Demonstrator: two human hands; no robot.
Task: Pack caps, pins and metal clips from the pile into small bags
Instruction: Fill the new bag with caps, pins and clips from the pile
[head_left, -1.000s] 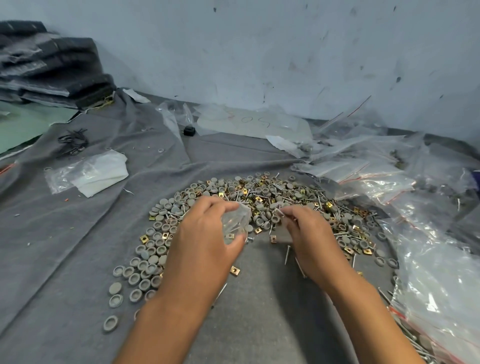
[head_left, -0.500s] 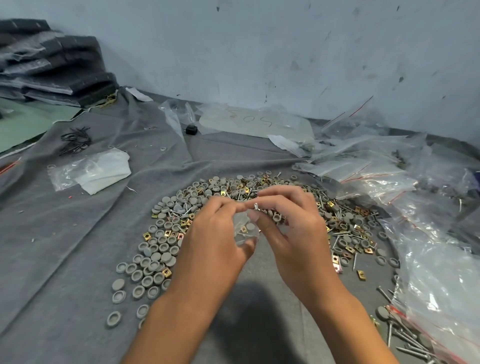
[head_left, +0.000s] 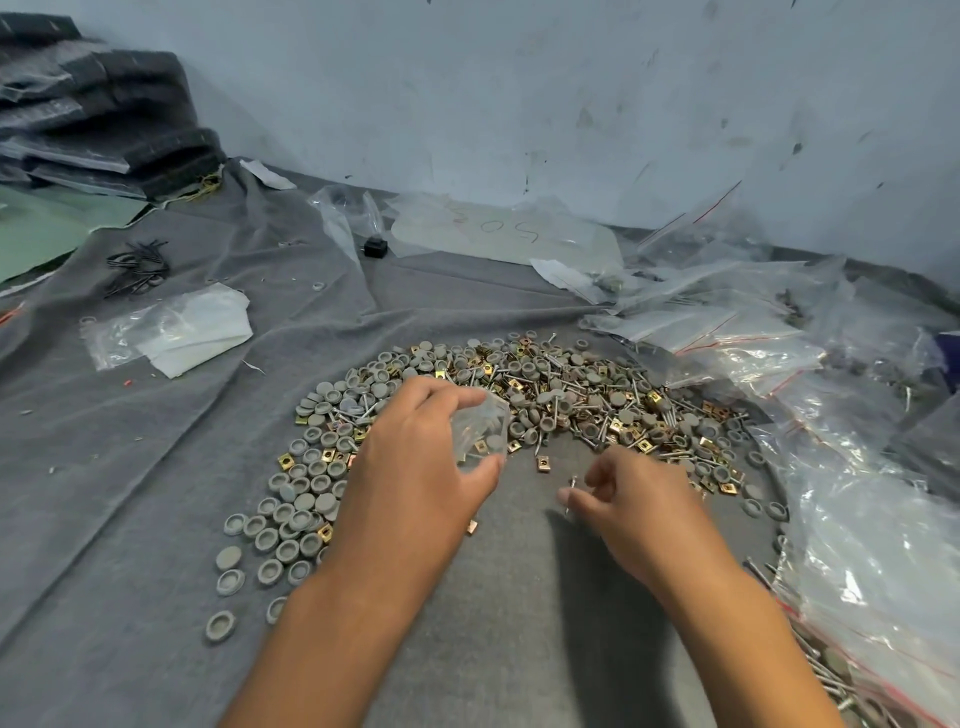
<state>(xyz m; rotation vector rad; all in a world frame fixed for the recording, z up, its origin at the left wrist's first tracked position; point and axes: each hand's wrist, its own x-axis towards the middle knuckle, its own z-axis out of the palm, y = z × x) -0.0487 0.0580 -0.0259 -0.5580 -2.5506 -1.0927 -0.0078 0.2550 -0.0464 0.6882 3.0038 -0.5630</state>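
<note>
1. Half a second before, both hands met at the mouth of the small bag (head_left: 480, 434); now the right hand (head_left: 631, 506) had dropped away, low and to the right, onto the bare cloth.
2. Left hand (head_left: 415, 457) held the clear bag above the near edge of the pile (head_left: 519, 395), thumb below and fingers curled over the top, the mouth facing the right hand.
3. Right thumb and forefinger pinched a thin pin (head_left: 570, 491), its head pointing up; the other fingers were loosely curled.
4. To my eye, one piece had just gone in and this pin was the next pick, so the bag was only partly filled. A few pieces showed dimly through the plastic.
5. Caps (head_left: 291, 525), pins and brass clips (head_left: 543, 462) lay in an arc around the hands, the caps thickest on the left.
6. Open grey cloth (head_left: 519, 597) lay between the forearms and gave room to work. On the right, larger plastic bags (head_left: 857, 545) crowded close to the right wrist, and loose pins lay along their edge.
</note>
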